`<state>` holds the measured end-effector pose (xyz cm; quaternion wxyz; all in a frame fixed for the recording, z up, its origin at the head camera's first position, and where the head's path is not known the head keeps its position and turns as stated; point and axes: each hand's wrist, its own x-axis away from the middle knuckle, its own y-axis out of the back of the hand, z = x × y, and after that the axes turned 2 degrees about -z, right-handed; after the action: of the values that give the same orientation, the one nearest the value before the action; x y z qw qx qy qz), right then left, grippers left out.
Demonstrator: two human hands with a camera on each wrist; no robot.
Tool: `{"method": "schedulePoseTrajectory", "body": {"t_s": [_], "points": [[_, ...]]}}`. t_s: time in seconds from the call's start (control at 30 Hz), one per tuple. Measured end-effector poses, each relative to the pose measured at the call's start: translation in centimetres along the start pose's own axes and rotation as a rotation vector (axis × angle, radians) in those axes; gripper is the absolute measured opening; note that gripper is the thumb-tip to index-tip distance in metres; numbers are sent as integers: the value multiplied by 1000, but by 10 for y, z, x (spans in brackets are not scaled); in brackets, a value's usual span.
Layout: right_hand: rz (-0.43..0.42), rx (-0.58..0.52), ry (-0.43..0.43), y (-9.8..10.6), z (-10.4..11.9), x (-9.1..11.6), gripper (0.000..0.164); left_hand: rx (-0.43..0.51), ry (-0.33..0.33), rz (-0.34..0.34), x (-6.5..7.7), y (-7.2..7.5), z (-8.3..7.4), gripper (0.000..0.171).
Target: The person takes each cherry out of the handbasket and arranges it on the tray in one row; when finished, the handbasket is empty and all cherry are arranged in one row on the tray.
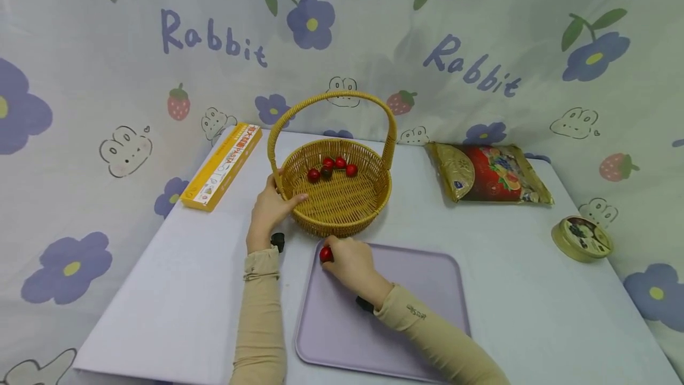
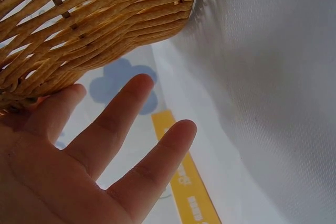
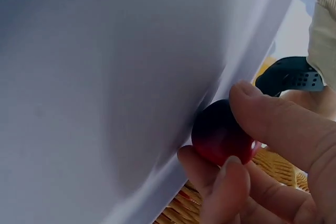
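In the head view, a woven basket [image 1: 342, 218] with a tall handle stands at the middle of the table. My left hand [image 1: 269, 210] grips its left side, thumb over the rim. From the left wrist, the fingers [image 2: 152, 182] of that hand spread under the basket's weave [image 2: 105, 40]. Several red plum-like fruits [image 1: 351, 170] lie inside toward the back, one of them darker. My right hand [image 1: 352, 263] pinches another red plum-like fruit [image 3: 220, 135] between thumb and fingers, at the far left corner of a lilac tray [image 1: 433, 257].
A yellow pasta box [image 1: 221, 168] lies left of the basket. On the right are a gold and red packaged bag [image 1: 488, 174] and a round tin [image 1: 581, 239]. A patterned cloth [image 1: 342, 16] hangs behind the white table [image 1: 176, 290].
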<state>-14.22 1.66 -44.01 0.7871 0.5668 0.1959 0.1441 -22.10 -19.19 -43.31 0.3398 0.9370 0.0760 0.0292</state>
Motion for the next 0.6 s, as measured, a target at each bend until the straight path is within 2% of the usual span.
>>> {"method": "schedulePoseTrajectory", "body": {"t_s": [0.33, 0.47, 0.6], "points": [[28, -37, -16, 14, -2, -1, 40, 6, 2, 3, 1, 0, 0, 95], [59, -97, -23, 27, -4, -1, 35, 15, 8, 7, 1, 0, -1, 95], [127, -194, -19, 47, -7, -5, 32, 22, 6, 9, 2, 0, 0, 96]]}}
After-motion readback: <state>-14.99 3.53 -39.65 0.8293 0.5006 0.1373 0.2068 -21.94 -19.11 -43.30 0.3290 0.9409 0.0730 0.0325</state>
